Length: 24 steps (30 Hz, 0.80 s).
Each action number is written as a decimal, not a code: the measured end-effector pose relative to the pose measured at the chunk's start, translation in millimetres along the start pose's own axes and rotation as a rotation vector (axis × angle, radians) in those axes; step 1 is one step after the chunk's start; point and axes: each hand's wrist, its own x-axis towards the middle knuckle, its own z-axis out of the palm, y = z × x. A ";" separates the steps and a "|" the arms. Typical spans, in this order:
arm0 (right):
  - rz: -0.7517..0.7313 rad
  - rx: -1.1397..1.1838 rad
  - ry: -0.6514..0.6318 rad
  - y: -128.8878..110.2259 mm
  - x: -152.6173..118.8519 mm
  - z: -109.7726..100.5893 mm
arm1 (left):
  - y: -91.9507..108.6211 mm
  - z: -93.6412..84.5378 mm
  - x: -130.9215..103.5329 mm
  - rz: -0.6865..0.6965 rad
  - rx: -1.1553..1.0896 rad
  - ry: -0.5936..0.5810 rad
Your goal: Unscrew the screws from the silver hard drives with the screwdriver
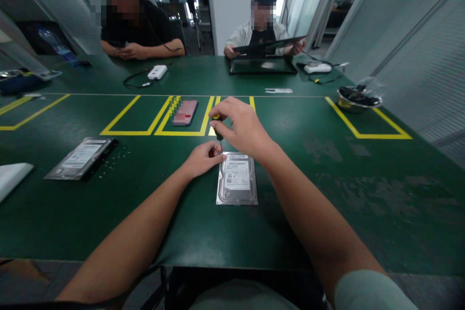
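Observation:
A silver hard drive [238, 186] with a white label lies flat on the green table in front of me. My right hand [245, 128] is closed around the black and yellow handle of a screwdriver [218, 133]. The screwdriver stands nearly upright, its thin shaft pointing down at the drive's far left corner. At that same corner is my left hand [203, 159], with thumb and fingers closed beside the screwdriver's tip. Whatever those fingers pinch is too small to make out.
On the left lies a second hard drive [82, 159], with several small screws [109, 162] scattered beside it. A phone [185, 112] rests within yellow tape markings. A bowl of dark items [359, 98] stands at right. Across the table, one person sits; another holds a dark panel [271, 44].

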 end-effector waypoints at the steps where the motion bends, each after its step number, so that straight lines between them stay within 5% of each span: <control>1: -0.003 0.003 -0.010 -0.1 -0.1 -0.4 | 0.6 -0.1 -0.4 -0.006 0.000 -0.001; 24: 0.019 0.004 -0.044 -0.8 -2.1 1.2 | 0.9 -0.7 -0.3 -0.001 0.016 0.001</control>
